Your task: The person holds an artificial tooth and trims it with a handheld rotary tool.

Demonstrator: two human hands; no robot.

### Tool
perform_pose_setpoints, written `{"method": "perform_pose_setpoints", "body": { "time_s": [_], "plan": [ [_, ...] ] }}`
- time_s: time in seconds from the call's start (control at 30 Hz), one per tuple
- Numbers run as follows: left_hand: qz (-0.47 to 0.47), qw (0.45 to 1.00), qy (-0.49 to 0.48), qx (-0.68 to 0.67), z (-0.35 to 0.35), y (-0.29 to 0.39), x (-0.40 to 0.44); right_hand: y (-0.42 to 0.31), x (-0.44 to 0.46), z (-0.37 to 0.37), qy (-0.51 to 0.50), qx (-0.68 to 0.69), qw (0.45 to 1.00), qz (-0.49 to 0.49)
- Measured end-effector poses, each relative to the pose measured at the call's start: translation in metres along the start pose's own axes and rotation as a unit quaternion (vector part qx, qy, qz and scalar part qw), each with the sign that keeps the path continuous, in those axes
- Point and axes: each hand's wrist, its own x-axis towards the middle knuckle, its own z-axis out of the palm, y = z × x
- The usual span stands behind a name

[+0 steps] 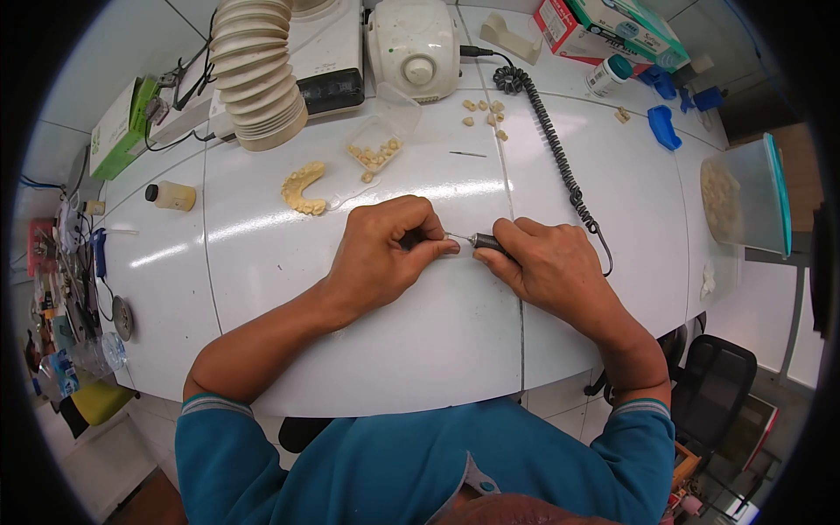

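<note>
My right hand is wrapped round a black and silver dental handpiece, whose thin bur points left. The bur's tip reaches the fingertips of my left hand. That hand is closed in a pinch between thumb and forefinger, and whatever small piece it grips is too hidden to name. Beyond my left hand lies a yellowish dental arch model. Close by, a clear plastic box holds several small tooth-coloured pieces. A loose bur rests farther back on the white table.
A coiled black cord runs from the white control unit along my right side. A ribbed suction hose hangs at back left. Loose tooth pieces, a small bottle, a blue mould and a lidded tub stand around.
</note>
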Motion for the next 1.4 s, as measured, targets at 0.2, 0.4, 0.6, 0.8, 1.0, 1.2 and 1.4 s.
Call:
{"method": "perform_pose_setpoints", "body": {
  "time_s": [0.2, 0.4, 0.6, 0.8, 1.0, 1.2, 1.4],
  "plan": [
    [0.004, 1.000, -0.002, 0.001, -0.0002, -0.0015, -0.0005, 0.0001, -0.0004, 0.0005, 0.001, 0.000, 1.000, 0.001],
    [0.004, 1.000, -0.002, -0.001, 0.0000, -0.0019, -0.0007, -0.0004, -0.0001, 0.0004, 0.001, -0.003, 1.000, 0.000],
    [0.002, 1.000, -0.001, 0.003, -0.0002, -0.0010, -0.0002, -0.0005, 0.0000, -0.0003, -0.004, 0.003, 1.000, 0.003],
    [0.000, 1.000, 0.000, 0.001, 0.0000, 0.0002, -0.0004, -0.0002, -0.0001, 0.0004, -0.001, 0.005, 1.000, 0.003],
    [0.001, 1.000, -0.002, 0.003, 0.0000, -0.0011, -0.0006, -0.0008, 0.0000, 0.0000, -0.004, 0.002, 1.000, 0.004],
    [0.004, 1.000, -0.002, 0.002, 0.0001, -0.0015, -0.0003, -0.0007, 0.0003, -0.0001, -0.007, 0.005, 1.000, 0.006],
    [0.005, 1.000, -0.002, 0.002, -0.0001, -0.0006, -0.0003, -0.0012, 0.0001, -0.0010, -0.008, 0.005, 1.000, 0.006]
  ]
}}
